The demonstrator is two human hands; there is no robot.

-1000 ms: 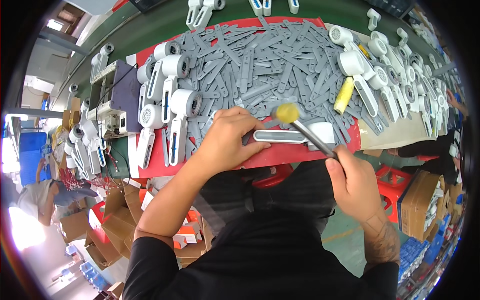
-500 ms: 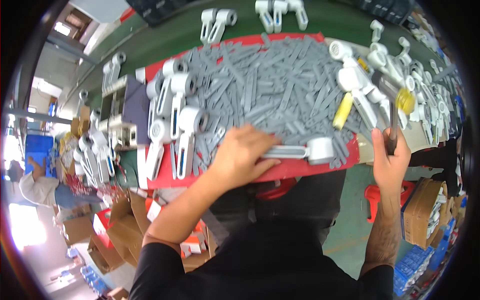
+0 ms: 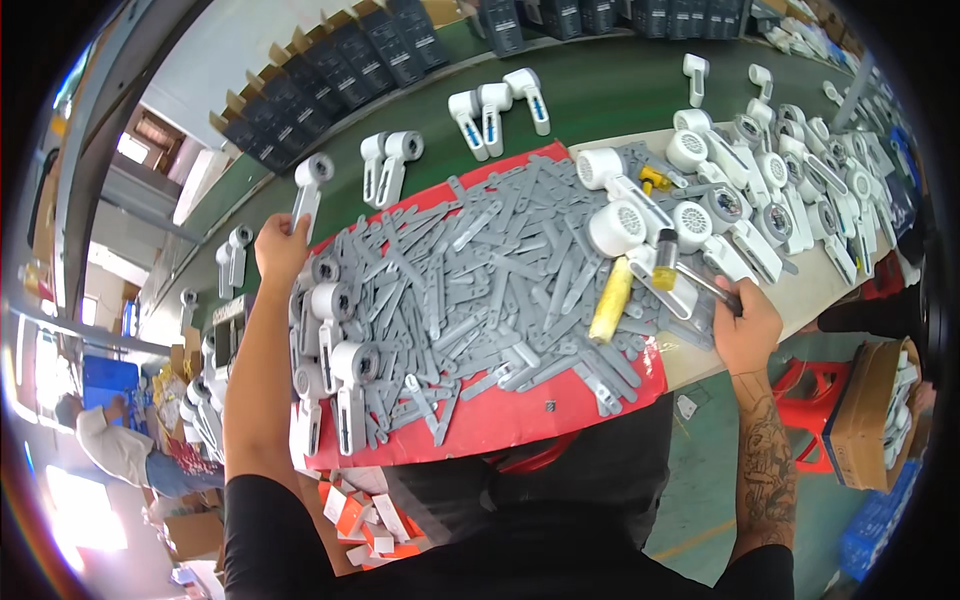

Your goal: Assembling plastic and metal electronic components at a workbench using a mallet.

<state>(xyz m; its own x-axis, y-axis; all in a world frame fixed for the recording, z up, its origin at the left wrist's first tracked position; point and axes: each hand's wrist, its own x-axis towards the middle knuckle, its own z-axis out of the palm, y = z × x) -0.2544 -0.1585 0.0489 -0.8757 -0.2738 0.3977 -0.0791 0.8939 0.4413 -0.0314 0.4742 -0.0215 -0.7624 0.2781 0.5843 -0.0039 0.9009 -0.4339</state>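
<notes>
At the far left, my left hand (image 3: 283,247) is closed round the handle end of a white hair-dryer-shaped housing (image 3: 313,178), its round head pointing away from me. My right hand (image 3: 748,325) grips a hammer (image 3: 666,262) by its dark handle. The hammer's head, with a yellow end, hangs over white housings near the right side of a pile of grey plastic strips (image 3: 470,270). Just left of the hammer head lies a yellow cylindrical tool handle (image 3: 611,302). More white housings (image 3: 352,365) stand along the pile's left edge.
A red sheet (image 3: 480,440) lies beneath the strips. Many white housings (image 3: 770,170) crowd the right side; others sit on the green conveyor belt (image 3: 430,120) beyond. Dark boxes (image 3: 330,90) line the far side. A red stool (image 3: 805,400) and a carton (image 3: 870,410) stand lower right.
My left hand has left the housing at the red sheet's front edge and reached far left to another on the belt. My right hand has lowered the hammer leftward. The view has shifted.
</notes>
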